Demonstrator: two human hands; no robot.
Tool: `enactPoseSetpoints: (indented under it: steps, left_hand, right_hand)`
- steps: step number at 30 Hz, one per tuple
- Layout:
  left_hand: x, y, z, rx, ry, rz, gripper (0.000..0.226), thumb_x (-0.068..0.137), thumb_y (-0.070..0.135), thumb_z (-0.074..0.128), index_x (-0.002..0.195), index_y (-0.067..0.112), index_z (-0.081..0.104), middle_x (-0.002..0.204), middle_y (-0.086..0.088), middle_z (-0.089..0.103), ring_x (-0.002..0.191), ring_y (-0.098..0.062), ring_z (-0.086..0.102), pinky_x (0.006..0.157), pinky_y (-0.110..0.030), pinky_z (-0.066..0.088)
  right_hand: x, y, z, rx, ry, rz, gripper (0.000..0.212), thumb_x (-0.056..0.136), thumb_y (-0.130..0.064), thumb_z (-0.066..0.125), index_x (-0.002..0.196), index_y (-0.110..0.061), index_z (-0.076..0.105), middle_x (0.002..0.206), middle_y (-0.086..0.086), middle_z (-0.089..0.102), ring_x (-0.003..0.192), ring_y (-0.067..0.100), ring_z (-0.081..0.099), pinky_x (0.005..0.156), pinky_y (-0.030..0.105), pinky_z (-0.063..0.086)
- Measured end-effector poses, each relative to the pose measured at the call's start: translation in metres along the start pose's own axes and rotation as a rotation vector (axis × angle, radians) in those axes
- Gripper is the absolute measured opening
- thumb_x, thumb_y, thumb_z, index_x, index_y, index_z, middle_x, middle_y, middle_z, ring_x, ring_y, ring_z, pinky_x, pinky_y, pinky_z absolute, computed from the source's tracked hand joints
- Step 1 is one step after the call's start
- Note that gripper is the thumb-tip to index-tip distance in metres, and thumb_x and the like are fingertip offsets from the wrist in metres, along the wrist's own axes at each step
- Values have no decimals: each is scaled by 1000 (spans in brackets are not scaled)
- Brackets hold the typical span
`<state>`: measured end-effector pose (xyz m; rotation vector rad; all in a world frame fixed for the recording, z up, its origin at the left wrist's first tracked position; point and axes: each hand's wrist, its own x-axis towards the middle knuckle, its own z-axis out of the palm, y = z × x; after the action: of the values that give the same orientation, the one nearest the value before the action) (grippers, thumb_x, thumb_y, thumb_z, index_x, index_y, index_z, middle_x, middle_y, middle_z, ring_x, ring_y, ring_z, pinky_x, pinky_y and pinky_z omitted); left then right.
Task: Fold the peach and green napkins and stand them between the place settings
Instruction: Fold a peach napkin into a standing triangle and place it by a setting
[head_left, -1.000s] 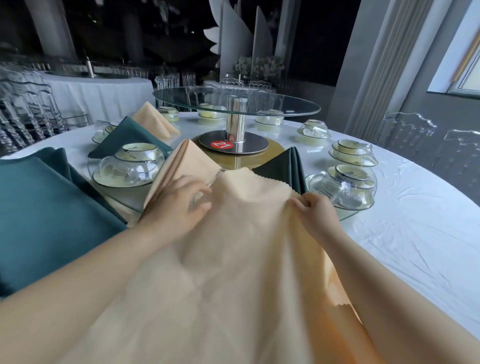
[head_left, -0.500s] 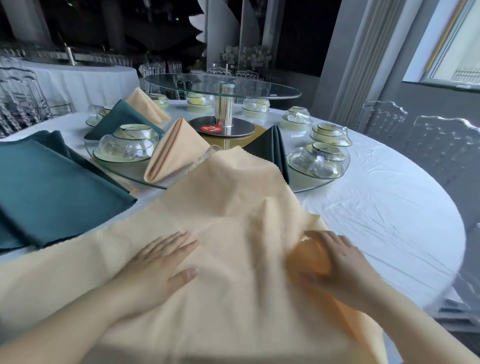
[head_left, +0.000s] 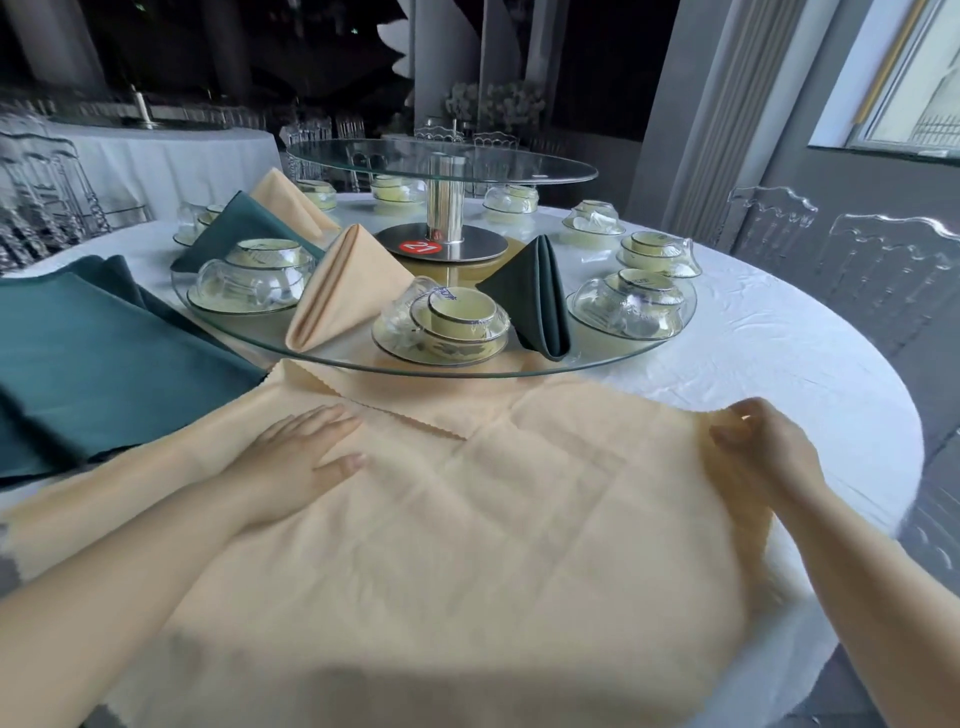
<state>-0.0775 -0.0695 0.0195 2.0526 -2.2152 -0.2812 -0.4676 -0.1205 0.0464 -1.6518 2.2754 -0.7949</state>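
A large peach napkin (head_left: 493, 519) is lying spread open and creased on the tabletop (head_left: 753, 374), with a zigzag-cut edge running across its far left part. The left hand (head_left: 306, 457) is pressing flat on it and the right hand (head_left: 763, 447) is pinching its right corner. Beyond it, a folded peach napkin (head_left: 343, 291) and a folded dark green napkin (head_left: 537, 296) are standing as upright tents on either side of a wrapped place setting (head_left: 447, 327). Flat green napkins (head_left: 93, 364) are lying stacked at the left.
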Motion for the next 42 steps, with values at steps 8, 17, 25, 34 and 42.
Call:
enactPoseSetpoints:
  steps: [8,17,25,34,42]
  left_hand:
    - [-29,10,-1,-275,290,115,79,53,70,25,111,29,60,110,18,48,112,-9,43,94,-13,25]
    - [-125,26,44,-152,231,453,54,84,73,19,113,37,47,126,30,38,120,10,34,99,-1,12]
    - [-118,18,56,-401,470,592,43,88,56,44,89,22,70,114,42,51,111,20,44,93,-8,37]
    - [-147,30,17,-424,462,490,41,85,69,33,92,40,62,86,30,64,83,12,58,72,-7,42]
    - [-78,44,-36,-459,104,171,31,89,31,57,65,14,65,60,9,55,59,-2,48,56,-14,34]
  right_hand:
    - [-51,7,8,-34,198,-479,28,81,-16,64,106,-3,58,108,17,58,105,37,49,87,37,33]
    - [-144,30,36,-111,-85,-1148,51,82,-68,36,107,-25,49,117,-10,49,109,10,46,97,18,30]
    - [-149,34,30,71,-7,-1122,38,93,-45,41,88,-20,70,98,-5,70,99,7,57,90,14,41]
    - [-164,25,-8,237,-122,-1018,49,93,-52,35,72,-23,68,73,-18,64,80,-3,57,73,8,42]
    - [-113,-38,-14,295,-264,-506,37,86,-17,57,49,-12,50,37,-7,42,37,4,38,38,12,28]
